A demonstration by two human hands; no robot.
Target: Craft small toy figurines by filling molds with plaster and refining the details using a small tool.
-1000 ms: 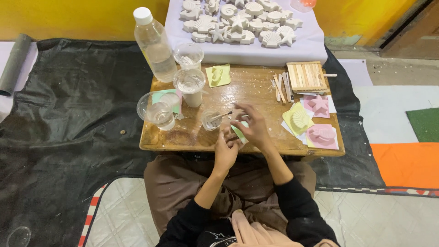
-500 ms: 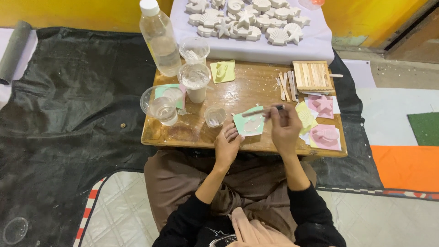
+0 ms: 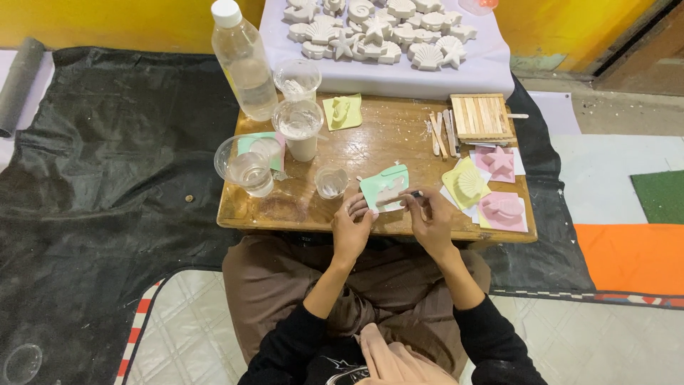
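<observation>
My left hand (image 3: 350, 227) holds the near-left corner of a mint-green mould (image 3: 385, 187) at the front edge of the low wooden table (image 3: 385, 142). The mould's cavity is filled with white plaster. My right hand (image 3: 429, 217) pinches a small wooden stick (image 3: 397, 200) that lies across the mould's near edge. A small clear cup (image 3: 331, 182) with white residue stands just left of the mould.
Left on the table stand a water bottle (image 3: 244, 60) and three plastic cups (image 3: 249, 165) (image 3: 299, 128) (image 3: 297, 77). Right lie a yellow mould (image 3: 467, 182), pink moulds (image 3: 504, 208) and wooden sticks (image 3: 481, 115). White plaster shapes (image 3: 377, 28) rest on a lavender cloth behind.
Both hands moved right, away from the small cup. The green mould went from tilted by the cup to lying flat, with the stick now across it.
</observation>
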